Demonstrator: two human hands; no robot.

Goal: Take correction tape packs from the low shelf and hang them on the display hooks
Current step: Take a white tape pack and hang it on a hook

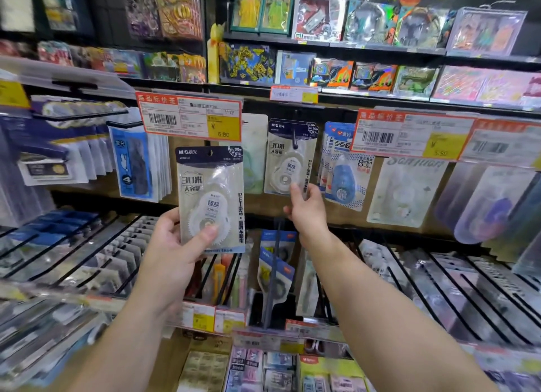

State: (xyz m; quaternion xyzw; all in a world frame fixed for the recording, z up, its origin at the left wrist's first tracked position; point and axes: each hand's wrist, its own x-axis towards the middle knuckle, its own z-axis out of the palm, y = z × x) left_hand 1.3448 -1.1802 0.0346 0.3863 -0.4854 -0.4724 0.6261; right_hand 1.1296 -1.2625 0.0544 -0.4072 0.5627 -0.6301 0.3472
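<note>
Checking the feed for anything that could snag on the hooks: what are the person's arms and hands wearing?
Nothing shows on either one. The left hand and right hand are bare, with no gloves, rings, watch or wristband visible. Both forearms are uncovered up to the bottom edge of the picture, so no sleeve is in view.

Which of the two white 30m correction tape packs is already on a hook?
The right-hand pack, touched by the right hand; a hook passes through its top. The left hand holds the other pack free.

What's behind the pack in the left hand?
Behind the correction tape pack gripped by the left hand a pale green pack shows past its right edge, with a red price tag above. What hangs directly behind it is covered.
</note>
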